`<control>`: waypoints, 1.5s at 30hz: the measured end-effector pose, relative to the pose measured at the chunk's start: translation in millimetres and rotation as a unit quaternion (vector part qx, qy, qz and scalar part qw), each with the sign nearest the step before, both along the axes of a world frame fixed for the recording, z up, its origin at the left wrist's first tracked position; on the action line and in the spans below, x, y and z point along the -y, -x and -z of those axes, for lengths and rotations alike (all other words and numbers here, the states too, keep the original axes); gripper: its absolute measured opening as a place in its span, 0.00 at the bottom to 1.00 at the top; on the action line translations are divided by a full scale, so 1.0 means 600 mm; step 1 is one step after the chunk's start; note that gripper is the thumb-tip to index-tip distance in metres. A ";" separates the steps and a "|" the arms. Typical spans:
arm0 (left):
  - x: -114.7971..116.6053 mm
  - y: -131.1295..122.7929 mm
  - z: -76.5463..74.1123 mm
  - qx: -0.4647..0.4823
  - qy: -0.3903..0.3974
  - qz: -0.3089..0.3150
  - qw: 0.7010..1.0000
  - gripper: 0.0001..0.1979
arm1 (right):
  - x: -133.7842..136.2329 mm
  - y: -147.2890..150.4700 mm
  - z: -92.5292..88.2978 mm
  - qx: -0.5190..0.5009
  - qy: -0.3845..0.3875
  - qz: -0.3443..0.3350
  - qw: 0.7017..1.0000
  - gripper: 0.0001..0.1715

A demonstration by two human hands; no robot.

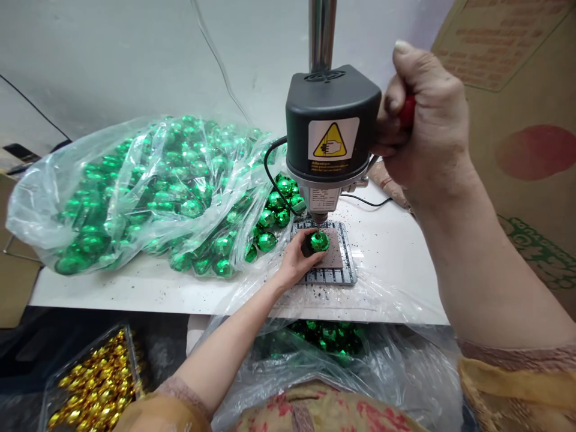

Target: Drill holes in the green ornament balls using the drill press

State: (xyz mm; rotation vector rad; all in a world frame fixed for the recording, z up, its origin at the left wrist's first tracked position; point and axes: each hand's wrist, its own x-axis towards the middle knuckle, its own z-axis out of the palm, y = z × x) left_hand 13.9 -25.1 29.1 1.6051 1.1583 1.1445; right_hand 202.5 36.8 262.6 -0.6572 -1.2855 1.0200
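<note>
My left hand (300,259) is closed around the side of a shiny green faceted ball (319,241). The ball sits on a brown square pad (332,257) over the slotted metal base (346,277) of a bench drill press. Directly above the ball is the drill's chuck (319,217), under a black motor head (332,129) with a yellow warning label. Whether the bit touches the ball I cannot tell. My right hand (427,114), raised at the right of the head, is wrapped round the red-ended feed handle (407,112).
A large clear bag (135,180) of green balls lies on the white table (396,258), with loose balls (267,241) spilling from its mouth. More green balls (330,336) lie in plastic below the table edge. Gold balls (96,384) fill a bin at lower left. A cardboard box (517,180) stands right.
</note>
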 end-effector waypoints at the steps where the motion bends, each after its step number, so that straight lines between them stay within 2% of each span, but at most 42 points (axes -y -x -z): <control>1: -0.001 0.001 0.001 -0.002 -0.001 0.000 1.000 0.28 | 0.005 0.002 0.001 -0.008 0.000 0.007 1.000 0.32; 4: -0.001 0.002 0.002 -0.012 -0.003 0.008 1.000 0.28 | 0.028 0.013 0.006 -0.034 -0.021 0.030 0.999 0.32; 7: 0.000 0.003 0.002 -0.020 -0.005 0.015 1.000 0.27 | 0.055 0.021 0.019 -0.054 -0.084 0.050 0.994 0.33; 13: 0.000 0.003 0.002 -0.014 -0.012 0.015 1.000 0.27 | 0.096 0.020 0.074 -0.030 -0.205 0.104 0.973 0.31; 18: -0.001 0.004 0.005 -0.018 -0.019 0.019 0.999 0.27 | 0.109 0.022 0.114 -0.009 -0.234 0.166 0.958 0.31; 22: 0.000 0.005 0.006 -0.020 -0.022 0.027 0.999 0.27 | 0.116 0.030 0.126 0.004 -0.235 0.204 0.950 0.31; 35: 0.001 0.006 0.007 -0.035 -0.037 0.031 0.998 0.27 | 0.114 0.028 0.148 0.030 -0.273 0.221 0.936 0.31; 45: 0.000 0.006 0.013 -0.045 -0.065 0.017 0.997 0.26 | 0.101 0.014 0.174 0.055 -0.387 0.186 0.902 0.29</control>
